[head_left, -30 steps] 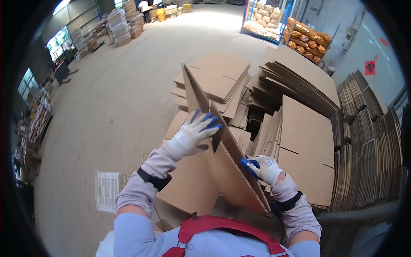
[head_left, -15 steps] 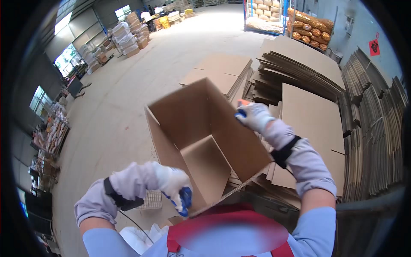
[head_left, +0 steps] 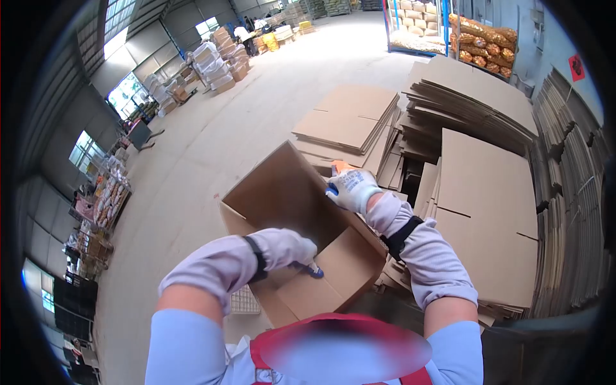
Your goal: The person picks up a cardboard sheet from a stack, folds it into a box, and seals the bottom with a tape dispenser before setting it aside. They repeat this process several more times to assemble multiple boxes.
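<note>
An open cardboard box is in front of my body, its opening facing up toward me. My left hand, in a white and blue glove, reaches inside it, its blue fingertips against a cardboard flap low in the box; the fingers are partly hidden. My right hand, in a similar glove, is closed on the box's right upper edge. An orange object or patch shows at the right fingers, too small to name.
Flat cardboard stacks stand at the right and beyond the box. More sheets lean along the right wall. A plastic crate is on the floor at lower left. Far off, a person stands near piled goods.
My left hand has moved from the box's near left edge into its inside. The box has shifted and tilted, and a flap now shows folded in it. My right hand has moved left along with the box.
</note>
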Motion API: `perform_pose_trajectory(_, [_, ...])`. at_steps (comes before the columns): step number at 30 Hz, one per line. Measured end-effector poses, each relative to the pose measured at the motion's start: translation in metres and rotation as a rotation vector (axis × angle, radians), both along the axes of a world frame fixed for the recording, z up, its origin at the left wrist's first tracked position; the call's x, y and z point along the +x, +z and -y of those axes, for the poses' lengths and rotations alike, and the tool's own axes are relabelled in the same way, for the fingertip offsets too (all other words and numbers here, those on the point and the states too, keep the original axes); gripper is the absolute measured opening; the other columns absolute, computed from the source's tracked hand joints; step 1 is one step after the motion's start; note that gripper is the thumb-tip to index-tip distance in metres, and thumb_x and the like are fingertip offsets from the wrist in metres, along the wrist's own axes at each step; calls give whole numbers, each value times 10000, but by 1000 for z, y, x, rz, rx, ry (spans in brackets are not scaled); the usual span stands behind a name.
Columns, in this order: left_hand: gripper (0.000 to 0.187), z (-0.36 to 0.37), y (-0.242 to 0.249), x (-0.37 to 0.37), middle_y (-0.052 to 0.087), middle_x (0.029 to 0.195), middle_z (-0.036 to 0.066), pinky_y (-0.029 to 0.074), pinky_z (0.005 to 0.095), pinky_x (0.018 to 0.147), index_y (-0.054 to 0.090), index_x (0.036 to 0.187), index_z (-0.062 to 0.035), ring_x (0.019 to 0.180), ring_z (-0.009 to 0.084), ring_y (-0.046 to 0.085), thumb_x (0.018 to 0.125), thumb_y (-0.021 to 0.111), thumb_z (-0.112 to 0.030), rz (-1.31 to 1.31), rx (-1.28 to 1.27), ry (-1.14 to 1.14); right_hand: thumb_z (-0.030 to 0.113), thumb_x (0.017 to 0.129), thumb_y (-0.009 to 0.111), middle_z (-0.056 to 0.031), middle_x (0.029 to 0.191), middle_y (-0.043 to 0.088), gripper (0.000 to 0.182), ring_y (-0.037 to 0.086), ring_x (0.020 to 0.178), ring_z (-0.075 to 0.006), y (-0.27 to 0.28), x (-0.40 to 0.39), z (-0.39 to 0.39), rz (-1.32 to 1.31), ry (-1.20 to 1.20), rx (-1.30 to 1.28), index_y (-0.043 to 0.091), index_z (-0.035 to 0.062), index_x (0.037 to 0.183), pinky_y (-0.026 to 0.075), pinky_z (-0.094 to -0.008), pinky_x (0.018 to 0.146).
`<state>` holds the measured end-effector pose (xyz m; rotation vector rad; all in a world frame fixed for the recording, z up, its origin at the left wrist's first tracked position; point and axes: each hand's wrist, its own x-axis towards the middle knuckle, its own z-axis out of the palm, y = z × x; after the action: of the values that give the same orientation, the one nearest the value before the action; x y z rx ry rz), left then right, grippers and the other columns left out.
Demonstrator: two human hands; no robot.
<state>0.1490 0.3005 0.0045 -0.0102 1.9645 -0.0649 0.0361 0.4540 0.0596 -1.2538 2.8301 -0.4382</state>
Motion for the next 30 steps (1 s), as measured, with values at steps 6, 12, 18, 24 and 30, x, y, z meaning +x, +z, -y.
perform_pose_trajectory(6, [496, 0, 35, -15, 692, 985, 134, 514, 427, 829, 680, 1062, -106, 968, 316, 652, 763, 684, -502, -407, 71, -418, 384, 883, 500, -156, 1006, 673, 346, 651, 944, -314, 7, 5, -5, 20, -14, 39, 693, 110, 971, 515, -425, 811])
perform_pose_trajectory(12, [441, 150, 69, -43, 646, 1057, 180, 490, 416, 858, 624, 1094, -83, 983, 316, 627, 777, 698, -380, -1165, 101, 96, 395, 897, 480, -129, 945, 684, 320, 657, 900, -301, -3, -3, 2, -12, -38, -26, 681, 162, 983, 504, -433, 782])
perform_pose_trajectory(18, [513, 130, 31, 7, 599, 1213, 192, 453, 397, 959, 617, 1203, -108, 1125, 329, 575, 822, 652, -449, -415, -2, -296, 390, 908, 500, -151, 866, 613, 301, 625, 796, -321, 6, 59, 57, -232, -44, 271, 628, 123, 961, 469, -461, 738])
perform_pose_trajectory(24, [475, 229, 47, 12, 517, 1343, 169, 315, 513, 1069, 588, 1245, -117, 1274, 414, 415, 847, 643, -372, -1638, -219, 234, 267, 789, 598, -90, 806, 546, 150, 557, 744, -274, -111, 71, 47, -420, 47, -119, 640, 206, 919, 415, -442, 618])
perform_pose_trajectory(30, [619, 172, -39, -90, 372, 1470, 161, 275, 458, 1097, 366, 1449, -219, 1363, 353, 325, 915, 476, -511, -1348, -11, 435, 177, 743, 665, -85, 827, 566, 260, 582, 756, -283, -88, 65, 56, -233, -4, -199, 680, 262, 988, 447, -428, 673])
